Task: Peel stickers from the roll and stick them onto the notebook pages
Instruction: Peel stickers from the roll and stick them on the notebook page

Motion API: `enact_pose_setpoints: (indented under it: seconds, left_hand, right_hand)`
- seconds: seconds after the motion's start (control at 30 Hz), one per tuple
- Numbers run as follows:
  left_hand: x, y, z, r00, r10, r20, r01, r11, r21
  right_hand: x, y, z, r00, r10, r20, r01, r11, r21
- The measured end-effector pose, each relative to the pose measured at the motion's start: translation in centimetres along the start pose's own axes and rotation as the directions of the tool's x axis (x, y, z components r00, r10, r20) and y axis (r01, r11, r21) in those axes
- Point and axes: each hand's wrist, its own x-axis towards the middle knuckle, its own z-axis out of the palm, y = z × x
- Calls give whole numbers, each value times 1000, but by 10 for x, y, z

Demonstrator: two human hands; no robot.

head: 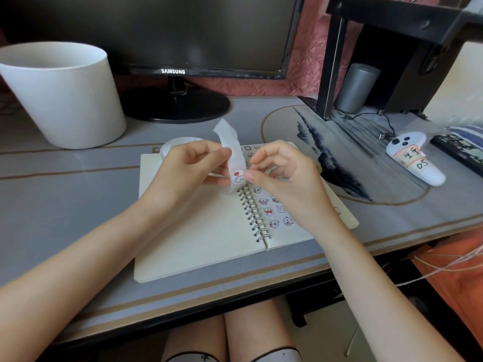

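Note:
An open spiral notebook (198,239) lies on the desk; its left page is blank and its right page carries several small cartoon stickers (269,211). Above the binding my left hand (188,168) pinches a white backing strip (232,152) that curls upward and bears one sticker (238,177) with a red heart. My right hand (285,176) has its fingers curled, and its thumb and fingertip touch the edge of that sticker. The sticker roll (170,146) sits at the notebook's top left corner, mostly hidden behind my left hand.
A large white bucket (65,95) stands at the back left, a monitor (170,48) on a round base behind the notebook. To the right are a black shelf frame (332,61), a grey cylinder (356,87), a white controller (415,160) and a cable.

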Motion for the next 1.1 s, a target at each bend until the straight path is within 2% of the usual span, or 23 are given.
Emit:
enact_pose_setpoints:
  seconds: [0.17,0.27,0.37,0.67,1.1]
  left_hand:
    - [0,4,2,998,-63,-6,62,992,-107]
    - [-1,2,3,997,-60,43,61,998,-29]
    - [-2,-1,3,997,-36,70,34,999,19]
    - [-2,-2,2,998,3,70,-3,1000,10]
    - [-1,-3,4,997,-38,71,38,999,-7]
  right_hand:
    - [2,5,0,999,2,-37,0,998,67]
    - [3,7,-1,998,0,-61,4,997,75]
    - [3,7,-1,997,-13,-71,16,999,37]
    - [0,4,1,996,-32,-88,29,999,-36]
    - [-4,0,2,989,-119,-86,100,975,-200]
